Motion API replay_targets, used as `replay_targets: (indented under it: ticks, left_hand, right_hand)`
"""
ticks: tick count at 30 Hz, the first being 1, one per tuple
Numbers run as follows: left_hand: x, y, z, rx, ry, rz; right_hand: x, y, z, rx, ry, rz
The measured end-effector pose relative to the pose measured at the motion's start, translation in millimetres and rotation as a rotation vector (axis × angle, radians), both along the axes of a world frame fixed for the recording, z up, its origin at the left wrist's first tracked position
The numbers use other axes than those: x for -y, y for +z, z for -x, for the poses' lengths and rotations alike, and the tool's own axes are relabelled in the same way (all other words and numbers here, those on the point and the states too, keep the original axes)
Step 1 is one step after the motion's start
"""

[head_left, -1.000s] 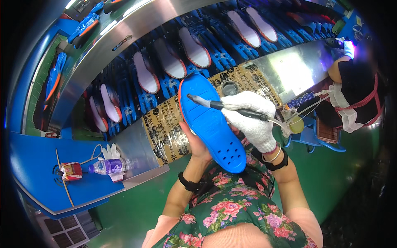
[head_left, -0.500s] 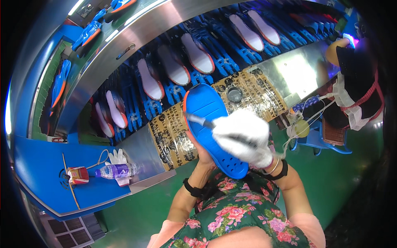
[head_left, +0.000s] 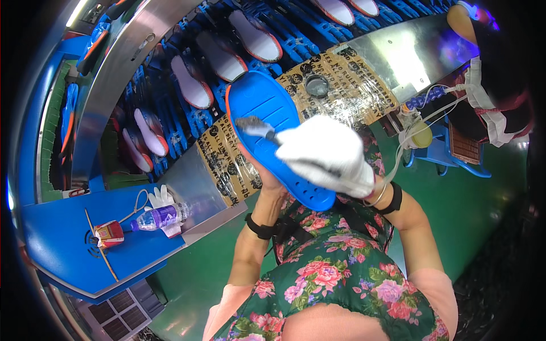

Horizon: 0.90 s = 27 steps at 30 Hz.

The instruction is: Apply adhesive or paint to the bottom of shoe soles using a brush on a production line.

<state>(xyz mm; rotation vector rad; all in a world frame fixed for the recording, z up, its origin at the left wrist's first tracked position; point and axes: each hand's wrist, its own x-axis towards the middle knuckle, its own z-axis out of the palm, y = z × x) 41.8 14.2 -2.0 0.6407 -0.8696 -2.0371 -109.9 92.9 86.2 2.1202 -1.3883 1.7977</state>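
Observation:
A blue shoe sole (head_left: 267, 94) with an orange edge, grooves and small round holes lies tilted in front of me. My left hand (head_left: 269, 177), bare and mostly hidden beneath the sole, grips it by its left side. In a white knitted glove, my right hand (head_left: 327, 153) is closed around a brush (head_left: 257, 127). The brush's bristles rest over the sole's left edge, close to the orange rim; whether they touch it I cannot tell. Most of the brush handle is covered by the glove.
Behind the sole runs a conveyor with blue holders and pale-topped shoe parts (head_left: 190, 82). A small round dark container (head_left: 317, 86) stands on the taped cardboard (head_left: 347, 85). At left, a bottle (head_left: 159, 217), a glove (head_left: 162, 196) and a red carton (head_left: 109, 234) lie on a blue table (head_left: 62, 227).
The view has shifted, so the conveyor sits higher in it. The brush has turned, showing its bristles flatter along the sole's left edge. Both hands keep their grips.

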Motion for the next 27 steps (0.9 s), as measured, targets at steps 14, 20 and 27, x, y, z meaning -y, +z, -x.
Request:
replay_targets:
  ticks: [14,20,27]
  left_hand:
    - [20,-19,-13,-0.199,-0.215,-0.042]
    - [24,2,-4,-0.358,-0.371,-0.123]
    - [38,-18,-10,-0.508,-0.466,-0.163]
  right_hand:
    - [-16,-17,-1,0.355,0.276,-0.182]
    - [-23,-21,-3,0.004,0.081,-0.076]
    - [-25,-27,3,0.251,0.112,-0.207]
